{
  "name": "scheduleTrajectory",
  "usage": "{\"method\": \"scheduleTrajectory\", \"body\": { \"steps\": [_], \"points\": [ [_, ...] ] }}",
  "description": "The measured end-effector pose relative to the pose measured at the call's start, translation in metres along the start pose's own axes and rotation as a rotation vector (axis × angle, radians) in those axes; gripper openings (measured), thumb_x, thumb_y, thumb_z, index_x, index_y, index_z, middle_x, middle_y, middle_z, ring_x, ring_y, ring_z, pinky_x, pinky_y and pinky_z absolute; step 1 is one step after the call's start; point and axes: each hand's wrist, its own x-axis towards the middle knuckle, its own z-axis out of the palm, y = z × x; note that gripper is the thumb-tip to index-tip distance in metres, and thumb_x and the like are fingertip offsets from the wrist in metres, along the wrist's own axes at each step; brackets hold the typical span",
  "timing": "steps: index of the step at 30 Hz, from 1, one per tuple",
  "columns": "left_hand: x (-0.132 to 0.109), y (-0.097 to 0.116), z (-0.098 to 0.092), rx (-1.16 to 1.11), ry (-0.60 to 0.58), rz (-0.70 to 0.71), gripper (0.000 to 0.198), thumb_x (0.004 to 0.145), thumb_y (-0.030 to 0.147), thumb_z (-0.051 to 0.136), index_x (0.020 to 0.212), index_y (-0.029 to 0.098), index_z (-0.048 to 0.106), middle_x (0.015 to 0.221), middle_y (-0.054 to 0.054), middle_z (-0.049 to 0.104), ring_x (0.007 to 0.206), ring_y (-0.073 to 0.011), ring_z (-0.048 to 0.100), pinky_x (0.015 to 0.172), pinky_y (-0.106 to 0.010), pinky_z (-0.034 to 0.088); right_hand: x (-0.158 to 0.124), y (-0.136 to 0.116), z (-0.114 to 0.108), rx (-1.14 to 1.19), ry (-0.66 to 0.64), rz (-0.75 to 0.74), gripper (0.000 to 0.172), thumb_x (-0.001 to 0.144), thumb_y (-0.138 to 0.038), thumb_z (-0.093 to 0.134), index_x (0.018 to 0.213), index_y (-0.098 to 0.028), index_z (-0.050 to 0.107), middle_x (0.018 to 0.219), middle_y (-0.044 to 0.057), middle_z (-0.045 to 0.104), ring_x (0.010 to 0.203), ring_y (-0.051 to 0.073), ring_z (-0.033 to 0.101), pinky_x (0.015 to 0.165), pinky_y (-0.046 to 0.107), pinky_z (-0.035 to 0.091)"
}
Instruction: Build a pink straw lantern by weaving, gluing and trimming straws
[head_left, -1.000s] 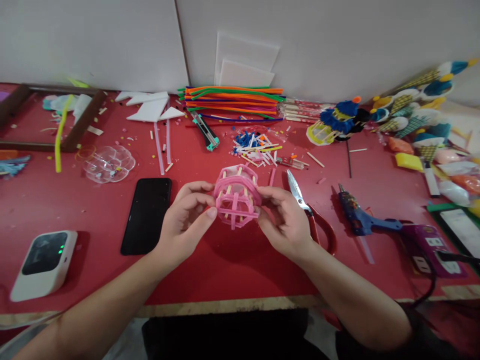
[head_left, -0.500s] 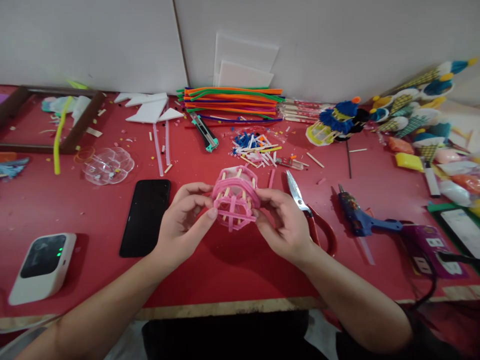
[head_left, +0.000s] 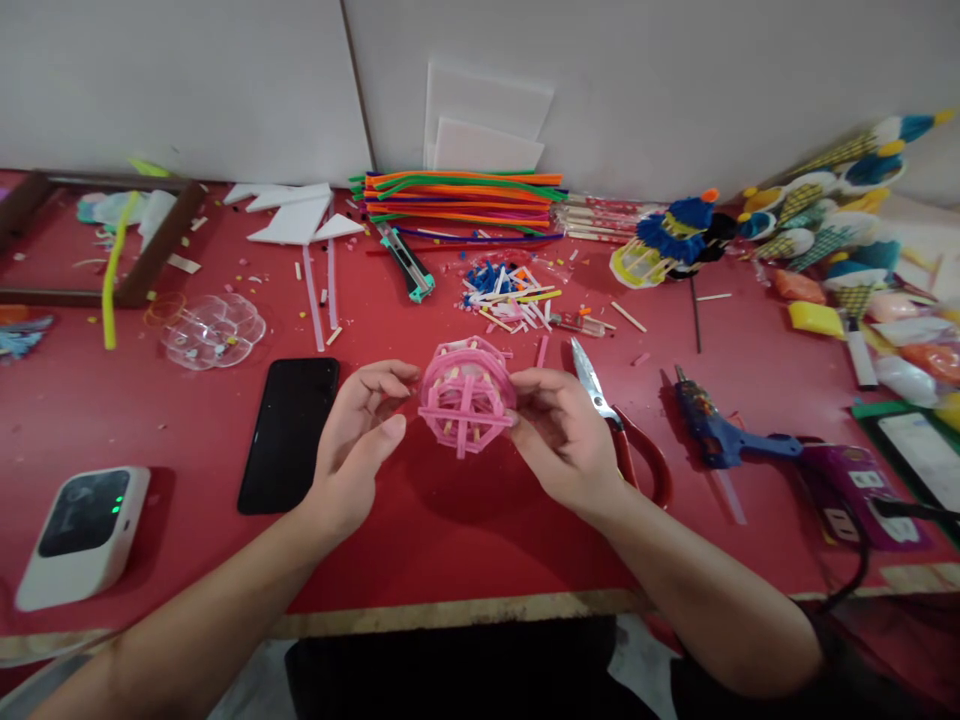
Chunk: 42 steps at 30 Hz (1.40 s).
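A small pink cage-like craft model [head_left: 466, 398], made of pink strips and pale wooden sticks, is held up over the middle of the red table. Two crossed strips on its near face point towards me. My right hand [head_left: 571, 438] pinches its right edge between thumb and fingers. Just left of the model is my left hand [head_left: 358, 435], its thumb and fingers apart and a small gap between the fingertips and the model. Beside my right hand lie red-handled scissors [head_left: 600, 395], the handles partly behind the wrist. A black phone [head_left: 289, 435] lies beside my left hand.
Farther back on the table [head_left: 465, 560] are a bundle of pipe cleaners [head_left: 461, 198], a utility knife [head_left: 406, 265] and a pile of small sticks [head_left: 510, 290]. To the right, a blue glue gun [head_left: 716, 430] rests near a purple power strip [head_left: 847, 490]. A white device [head_left: 82, 535] stands left.
The left fingers have let go of the model and drawn slightly left. Held by the right hand, the model has tilted so its crossed face shows more squarely.
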Motion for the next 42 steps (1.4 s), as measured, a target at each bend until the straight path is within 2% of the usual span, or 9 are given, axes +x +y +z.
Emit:
{"method": "scheduleTrajectory", "body": {
  "steps": [5,8,11,15,20,25,29,35,42],
  "points": [
    [0.004,0.005,0.005,-0.058,0.151,-0.004,0.011,0.087,0.032,0.074,0.092,0.025,0.067,0.104,-0.003,0.068,0.099,-0.0173,0.068,0.096,-0.035,0.057,0.0,0.001,-0.001,0.105,0.005,0.086,0.029,0.091,-0.014,0.062,0.116,-0.028,0.059,0.099,0.001,0.067,0.085,0.013,0.067,0.077,0.026,0.06],
    [0.008,0.009,0.009,-0.075,0.219,-0.045,0.015,0.084,0.031,0.077,0.087,0.024,0.065,0.093,0.001,0.067,0.084,-0.0128,0.068,0.088,-0.032,0.06,0.0,0.002,-0.002,0.143,0.003,0.158,0.03,0.089,-0.012,0.062,0.115,-0.027,0.06,0.098,0.001,0.067,0.085,0.012,0.067,0.075,0.026,0.058],
    [0.009,0.011,0.01,-0.036,0.256,-0.109,0.02,0.08,0.028,0.08,0.085,0.023,0.061,0.087,0.003,0.064,0.079,-0.0111,0.067,0.083,-0.028,0.06,0.001,0.001,-0.002,0.166,0.015,0.221,0.028,0.087,-0.013,0.062,0.112,-0.026,0.062,0.096,0.001,0.067,0.084,0.012,0.065,0.074,0.026,0.057],
    [0.009,0.012,0.01,0.005,0.224,-0.166,0.027,0.077,0.027,0.082,0.078,0.022,0.055,0.078,0.004,0.06,0.074,-0.0108,0.063,0.079,-0.027,0.058,0.007,0.001,-0.004,0.259,-0.05,0.333,0.023,0.082,-0.014,0.063,0.103,-0.024,0.064,0.095,0.001,0.071,0.085,0.013,0.068,0.075,0.028,0.057],
    [0.009,0.014,0.01,0.036,0.188,-0.179,0.025,0.077,0.029,0.08,0.076,0.022,0.056,0.075,0.003,0.056,0.068,-0.0115,0.057,0.073,-0.027,0.057,0.013,0.005,-0.004,0.353,-0.158,0.542,0.021,0.074,-0.017,0.063,0.094,-0.022,0.068,0.089,0.001,0.074,0.081,0.014,0.068,0.071,0.029,0.055],
    [0.007,0.011,0.007,0.061,0.097,-0.159,0.018,0.081,0.03,0.075,0.076,0.022,0.06,0.077,0.001,0.058,0.07,-0.0134,0.057,0.077,-0.029,0.056,0.013,0.008,-0.001,0.309,-0.057,0.696,0.018,0.08,-0.036,0.066,0.09,-0.023,0.071,0.082,0.001,0.071,0.074,0.015,0.065,0.068,0.03,0.052],
    [0.008,0.01,0.006,0.061,0.104,-0.148,0.013,0.082,0.025,0.073,0.078,0.021,0.061,0.077,0.001,0.057,0.073,-0.0124,0.058,0.073,-0.025,0.052,0.013,0.008,-0.001,0.296,-0.032,0.682,0.023,0.084,-0.045,0.064,0.09,-0.024,0.07,0.088,0.002,0.073,0.076,0.016,0.065,0.07,0.031,0.054],
    [0.01,0.01,0.007,0.052,0.176,-0.205,0.01,0.081,0.023,0.069,0.08,0.022,0.058,0.072,0.003,0.056,0.062,-0.0105,0.052,0.057,-0.022,0.044,0.014,0.008,-0.004,0.21,0.013,0.535,0.018,0.086,-0.041,0.067,0.092,-0.025,0.072,0.092,0.001,0.073,0.084,0.016,0.065,0.079,0.031,0.052],
    [0.009,0.011,0.006,0.098,0.152,-0.191,0.008,0.081,0.023,0.069,0.078,0.022,0.061,0.073,0.003,0.058,0.068,-0.0118,0.058,0.066,-0.024,0.048,0.011,0.004,-0.002,0.219,-0.069,0.317,0.017,0.089,-0.04,0.066,0.082,-0.025,0.068,0.091,0.003,0.069,0.09,0.019,0.065,0.083,0.035,0.053]
  ]
}}
